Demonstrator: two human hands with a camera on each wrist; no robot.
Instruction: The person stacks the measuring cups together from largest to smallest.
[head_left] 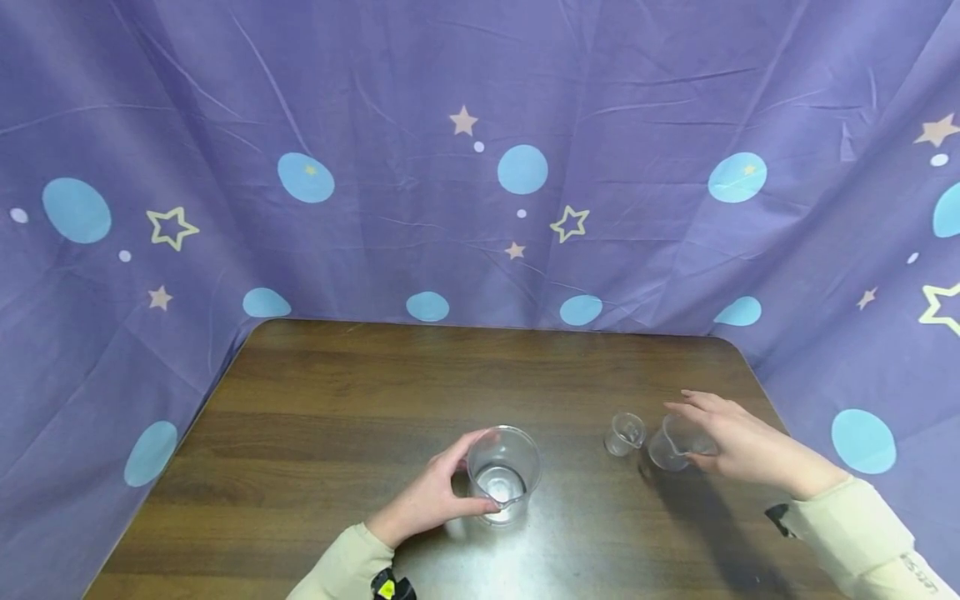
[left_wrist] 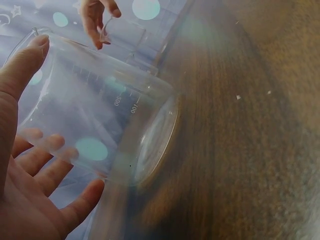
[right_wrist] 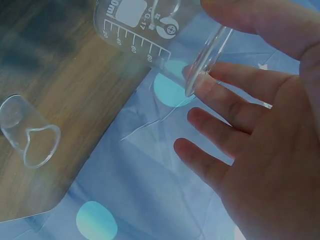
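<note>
A large clear glass beaker (head_left: 517, 462) stands upright near the table's front middle. My left hand (head_left: 431, 498) grips it from the left, thumb at the rim by the spout and fingers round the far side. Its white 100 and 200 marks show in the left wrist view. On the right, my right hand (head_left: 742, 442) holds a medium beaker (head_left: 666, 450) by its rim, between thumb and fingers. White graduations run down that beaker (right_wrist: 135, 42) in the right wrist view. Whether its base touches the table, I cannot tell. Just left of it stands a small beaker (head_left: 624, 435), untouched.
The brown wooden table (head_left: 337, 400) has rounded far corners. A purple curtain (head_left: 390, 192) with stars and blue dots hangs behind it and along both sides. Shadow from the right arm falls on the table's right part.
</note>
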